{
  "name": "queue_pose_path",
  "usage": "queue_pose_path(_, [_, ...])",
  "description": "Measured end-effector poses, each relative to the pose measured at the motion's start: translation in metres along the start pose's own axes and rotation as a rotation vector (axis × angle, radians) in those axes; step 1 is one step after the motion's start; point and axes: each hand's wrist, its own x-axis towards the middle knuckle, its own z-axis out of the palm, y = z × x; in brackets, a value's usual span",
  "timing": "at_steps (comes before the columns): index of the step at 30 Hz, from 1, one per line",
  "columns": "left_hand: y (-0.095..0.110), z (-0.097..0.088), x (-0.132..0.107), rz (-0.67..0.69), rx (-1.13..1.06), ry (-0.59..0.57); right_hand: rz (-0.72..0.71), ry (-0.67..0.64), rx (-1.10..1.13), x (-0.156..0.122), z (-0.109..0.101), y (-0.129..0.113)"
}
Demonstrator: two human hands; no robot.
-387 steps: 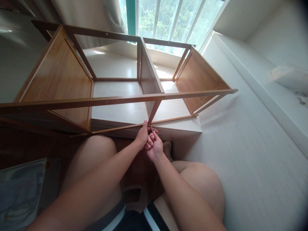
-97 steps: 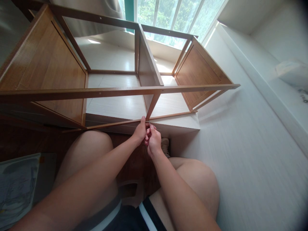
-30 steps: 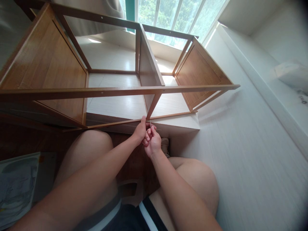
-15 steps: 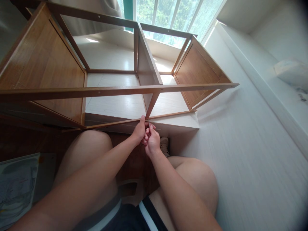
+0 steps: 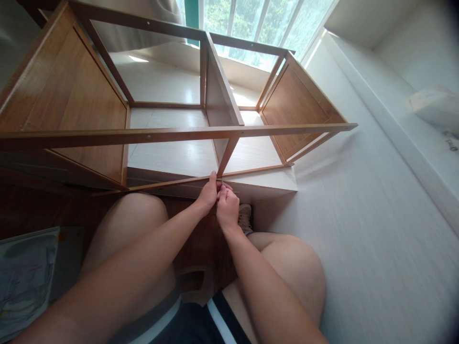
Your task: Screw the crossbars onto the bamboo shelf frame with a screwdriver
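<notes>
A brown wooden frame (image 5: 172,135) with panelled sides stands in front of me. Its lower front rail (image 5: 172,184) meets a short upright (image 5: 227,156) under the middle divider (image 5: 223,79). At that joint my left hand (image 5: 209,192) is closed on the rail, thumb on its near face and fingers curling underneath. Just right of it, my right hand (image 5: 228,208) pinches a thin metal rod (image 5: 222,181) that points up to the rail. The rest of this rod is hidden in my fingers, so its exact kind cannot be made out.
The frame rests on a pale ledge (image 5: 265,179) below a barred window (image 5: 261,24). A pale wall surface (image 5: 358,215) rises close on my right. My knees flank the work. At lower left lies a tray with papers (image 5: 27,277); a small stool (image 5: 195,282) shows between my legs.
My right hand has turned over at the wrist, so its back now faces up more, still pinching the rod. My left hand stays on the rail.
</notes>
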Motion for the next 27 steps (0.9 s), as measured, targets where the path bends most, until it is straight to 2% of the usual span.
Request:
queue_pose_path(8, [0.005, 0.002, -0.009, -0.121, 0.050, -0.011, 0.300, -0.189, 0.397, 0.004, 0.005, -0.005])
queue_pose_path(15, [0.007, 0.000, -0.010, -0.135, 0.094, 0.035, 0.497, -0.333, 0.681, 0.004, -0.001, -0.012])
queue_pose_path(20, [0.008, -0.001, -0.010, -0.125, 0.102, 0.033, 0.559, -0.350, 0.784, 0.004, -0.002, -0.011])
queue_pose_path(27, [0.004, -0.003, -0.007, -0.110, 0.120, 0.023, 0.576, -0.297, 0.836, -0.001, 0.003, -0.009])
